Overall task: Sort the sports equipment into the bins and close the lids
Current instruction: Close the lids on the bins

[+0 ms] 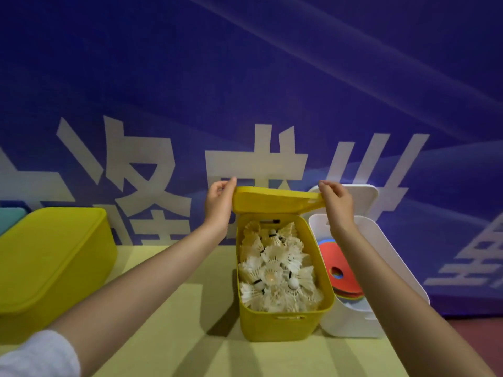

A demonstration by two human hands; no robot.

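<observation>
Here both hands hold the yellow lid (275, 200) above the far end of the yellow bin (285, 322): the left hand (219, 200) has its grip closed on the lid's left edge, the right hand (336, 198) pinches the right edge by its tab. The lid is tilted, far side up, probably so it can be lined up with the rim and lowered flat. The bin stands on the surface (177, 308) and is filled with shuttlecocks (275, 270), heaped close to the rim, so the lid may need a press to seat.

Just right of it, touching or nearly so, a white bin (351, 322) holds coloured discs (334, 268); its white lid (367, 197) leans against the blue banner (245, 77) behind, likely parked there until that bin is done. Well to the left a larger yellow bin (49, 262) already has its lid on.
</observation>
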